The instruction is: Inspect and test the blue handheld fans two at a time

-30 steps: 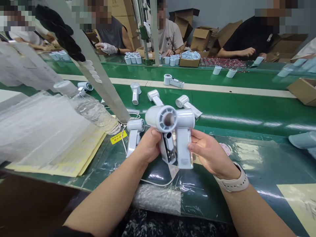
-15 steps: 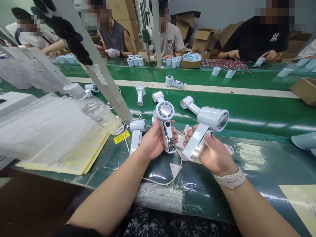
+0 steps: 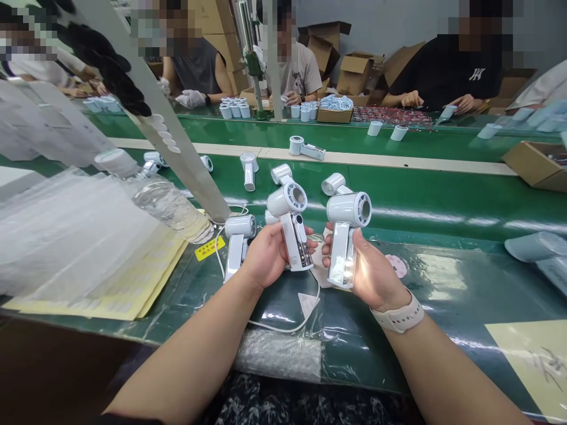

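Observation:
In my left hand (image 3: 268, 254) is a pale blue handheld fan (image 3: 297, 242), upright and slightly tilted, with its dark display side partly facing me. My right hand (image 3: 376, 268) is wrapped round the handle of a second handheld fan (image 3: 343, 251), whose shiny side panel reflects light. The two fans are held side by side, apart, above the bench. Left of my left hand stands another fan (image 3: 239, 239), close to a white cable (image 3: 283, 328). Behind the held fans, more fans lie on the green belt (image 3: 398, 195), among them one (image 3: 333, 183) partly hidden by the right one.
A slanted metal post (image 3: 195, 171) rises at left, beside a clear plastic bottle (image 3: 172, 206) and plastic bags on yellow sheets (image 3: 155, 289). Bubble wrap (image 3: 279, 354) lies at the front edge. At right are a fan (image 3: 535, 245) and a cardboard box (image 3: 538, 165). Several people sit across the belt.
The right fan has turned more upright and come nearer the left one. My left hand has rotated its fan so the head points rightward. The camera view has shifted slightly.

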`<state>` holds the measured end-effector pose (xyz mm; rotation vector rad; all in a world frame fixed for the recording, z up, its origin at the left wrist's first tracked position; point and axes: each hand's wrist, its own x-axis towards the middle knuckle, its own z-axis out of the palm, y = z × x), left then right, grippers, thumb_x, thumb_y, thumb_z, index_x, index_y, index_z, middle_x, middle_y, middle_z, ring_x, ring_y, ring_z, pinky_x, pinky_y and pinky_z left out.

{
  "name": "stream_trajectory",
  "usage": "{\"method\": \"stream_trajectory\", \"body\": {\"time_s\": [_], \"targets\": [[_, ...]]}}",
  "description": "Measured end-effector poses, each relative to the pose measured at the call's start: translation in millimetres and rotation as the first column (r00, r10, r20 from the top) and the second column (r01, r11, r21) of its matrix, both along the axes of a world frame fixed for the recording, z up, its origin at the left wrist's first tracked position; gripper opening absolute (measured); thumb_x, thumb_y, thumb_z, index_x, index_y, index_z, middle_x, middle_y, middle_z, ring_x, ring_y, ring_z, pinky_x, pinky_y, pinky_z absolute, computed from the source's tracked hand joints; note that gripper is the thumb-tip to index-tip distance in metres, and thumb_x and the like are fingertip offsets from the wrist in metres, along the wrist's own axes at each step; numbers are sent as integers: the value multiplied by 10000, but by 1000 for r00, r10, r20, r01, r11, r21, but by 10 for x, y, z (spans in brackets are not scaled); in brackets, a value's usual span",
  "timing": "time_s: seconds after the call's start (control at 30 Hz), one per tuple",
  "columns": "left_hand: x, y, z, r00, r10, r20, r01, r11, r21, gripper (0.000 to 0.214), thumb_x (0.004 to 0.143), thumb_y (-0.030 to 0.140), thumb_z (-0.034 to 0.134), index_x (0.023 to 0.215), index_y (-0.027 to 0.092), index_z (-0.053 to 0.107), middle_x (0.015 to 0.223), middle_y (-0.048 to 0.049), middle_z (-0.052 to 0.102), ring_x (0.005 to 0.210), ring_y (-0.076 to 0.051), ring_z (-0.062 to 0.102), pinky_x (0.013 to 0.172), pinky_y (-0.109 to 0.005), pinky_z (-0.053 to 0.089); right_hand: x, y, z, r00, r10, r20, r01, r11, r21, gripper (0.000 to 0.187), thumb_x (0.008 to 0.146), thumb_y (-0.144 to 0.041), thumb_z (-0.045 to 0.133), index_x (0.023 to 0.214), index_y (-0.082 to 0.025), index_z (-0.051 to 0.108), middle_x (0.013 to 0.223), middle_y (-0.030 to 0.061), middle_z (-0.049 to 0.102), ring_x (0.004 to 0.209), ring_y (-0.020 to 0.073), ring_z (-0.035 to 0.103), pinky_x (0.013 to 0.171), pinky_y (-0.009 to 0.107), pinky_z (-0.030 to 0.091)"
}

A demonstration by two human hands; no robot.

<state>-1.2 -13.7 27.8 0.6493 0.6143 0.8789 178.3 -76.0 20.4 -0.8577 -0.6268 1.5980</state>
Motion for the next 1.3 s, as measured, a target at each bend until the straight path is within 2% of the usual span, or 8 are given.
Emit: {"method": "stream_trajectory", "body": {"time_s": [0.2,0.37,0.5,0.63,0.77,1.03,1.2,1.3], "targets": [[-18,-50,4,999,-44,10,42,988,152,301,833,312,655,1085,164,583,967,-108,764,709,-247,738,614,-346,586,5,-17,37,999,-32,14,32,999,2,394,806,-574,742,1013,-241,703,759,10,680,663,172,645,691,355,601],[-40,-124,22,993,-115,-27,118,954,274,502,778,470,778,1140,220,536,991,-97,755,723,-249,749,613,-323,583,2,-48,60,1000,2,14,-3,998,60,361,842,-568,702,943,-223,731,995,78,766,771,234,719,778,456,619],[-56,-160,55,983,-181,-16,176,930,322,591,743,516,806,1184,249,517,1003,-92,754,737,-251,751,642,-341,591,1,-71,106,1000,-15,18,13,998,60,343,823,-527,736,989,-228,747,1015,80,781,777,245,730,737,441,628],[-64,-168,74,977,-215,10,202,933,297,581,715,441,852,1162,221,552,974,-65,724,794,-213,729,744,-343,587,-36,-82,174,999,-25,-34,27,997,69,258,847,-430,685,998,-229,743,1001,69,773,875,246,719,796,415,613],[-46,-165,30,945,-327,15,311,912,268,514,653,368,900,1033,166,618,822,-6,632,745,-146,667,726,-264,542,-114,-109,224,993,45,-108,-40,998,55,301,878,-428,522,848,-197,712,714,44,687,655,181,653,667,332,581],[14,-120,10,980,-197,14,191,964,186,528,733,619,766,927,138,668,823,-33,620,701,-133,599,673,-264,523,-109,-129,194,993,51,-102,-40,994,100,295,903,-454,479,814,-200,599,732,27,629,519,135,575,498,279,462],[2,-96,37,982,-181,61,172,976,133,278,859,393,676,993,150,656,892,-64,707,779,-193,680,732,-315,554,-19,-112,189,996,-1,-84,12,993,119,229,877,-452,557,919,-233,611,699,13,613,588,169,579,504,297,486],[3,-100,33,982,-172,74,157,973,169,293,826,313,692,1073,173,618,966,-72,739,845,-224,714,755,-337,563,24,-109,190,996,-88,-23,90,989,120,222,867,-429,596,984,-247,643,805,30,676,677,203,646,665,384,571]]}}
